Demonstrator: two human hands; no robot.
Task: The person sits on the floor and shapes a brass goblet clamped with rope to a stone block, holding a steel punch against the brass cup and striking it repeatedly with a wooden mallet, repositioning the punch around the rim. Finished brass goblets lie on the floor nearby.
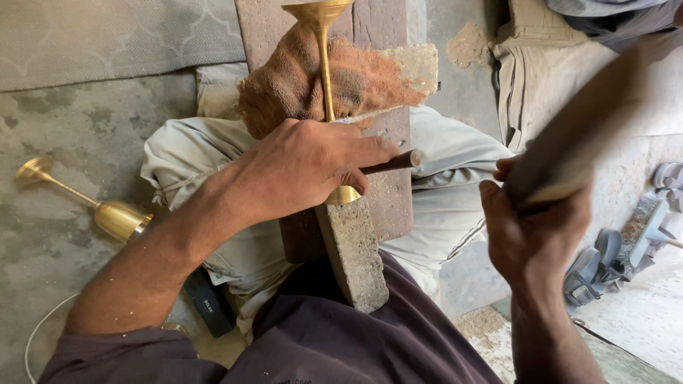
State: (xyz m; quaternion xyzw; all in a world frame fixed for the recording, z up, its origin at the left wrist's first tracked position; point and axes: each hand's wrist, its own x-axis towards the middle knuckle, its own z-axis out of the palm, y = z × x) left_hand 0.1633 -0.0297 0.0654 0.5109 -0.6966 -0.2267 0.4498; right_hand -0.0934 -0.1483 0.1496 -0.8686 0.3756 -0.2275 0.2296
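My left hand (302, 167) grips a brass goblet (324, 57) lying along a wooden plank (391, 192) on my lap, its stem resting on a rust-coloured cloth (356, 82). The same hand pinches a thin dark metal punch (395, 162) against the goblet's bowl (344, 195). My right hand (533, 227) is raised at the right, closed on a wooden mallet (576, 135) that is blurred by motion. A grey stone block (356, 256) lies under the plank end, against my lap.
A second brass goblet (107, 213) lies on its side on the concrete floor at the left. A dark phone-like slab (210, 306) sits by my leg. Sandals (605, 263) lie at the right. Another person's clothed legs (541, 78) are at the upper right.
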